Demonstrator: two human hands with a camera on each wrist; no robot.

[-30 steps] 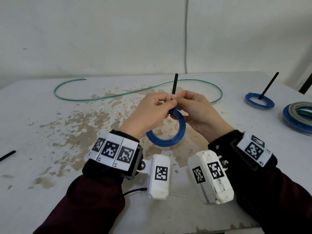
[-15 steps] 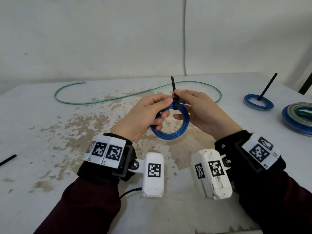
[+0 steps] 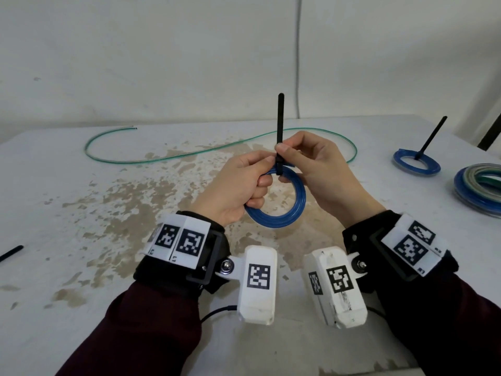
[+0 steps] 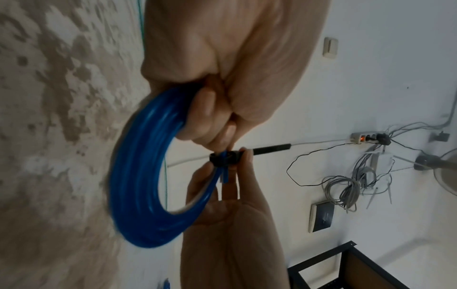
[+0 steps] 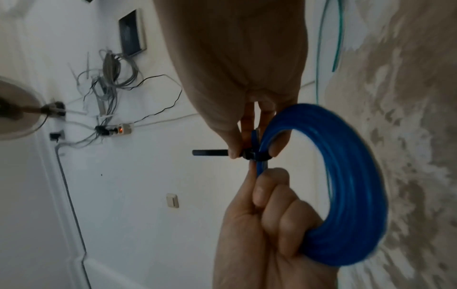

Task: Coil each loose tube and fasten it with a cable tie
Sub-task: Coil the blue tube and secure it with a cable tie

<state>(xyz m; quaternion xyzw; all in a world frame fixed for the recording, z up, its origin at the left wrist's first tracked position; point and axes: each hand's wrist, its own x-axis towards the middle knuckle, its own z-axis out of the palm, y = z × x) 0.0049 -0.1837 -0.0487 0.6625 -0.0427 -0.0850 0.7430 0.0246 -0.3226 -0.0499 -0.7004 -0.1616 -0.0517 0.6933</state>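
I hold a coil of blue tube [image 3: 287,213] [image 4: 138,181] [image 5: 351,185] above the middle of the table. My left hand [image 3: 238,185] [image 4: 222,78] [image 5: 267,224] grips the coil's left side with curled fingers. A black cable tie [image 3: 279,123] [image 4: 270,150] [image 5: 210,152] wraps the coil's top, its tail sticking straight up. My right hand [image 3: 320,172] [image 5: 242,68] [image 4: 232,224] pinches the tie at its head, just above the coil. A loose green tube [image 3: 189,153] lies uncoiled across the far side of the table.
A tied blue coil [image 3: 416,165] with its tie tail upright lies at the right. A stack of blue and green coils [image 3: 479,185] sits at the right edge. A spare black tie [image 3: 10,253] lies at the left edge. The table [image 3: 81,213] is stained brown.
The tie's tail now stands much longer above my fingers than half a second ago. The coil has turned more upright, and my right hand pinches lower, at the tie's head.
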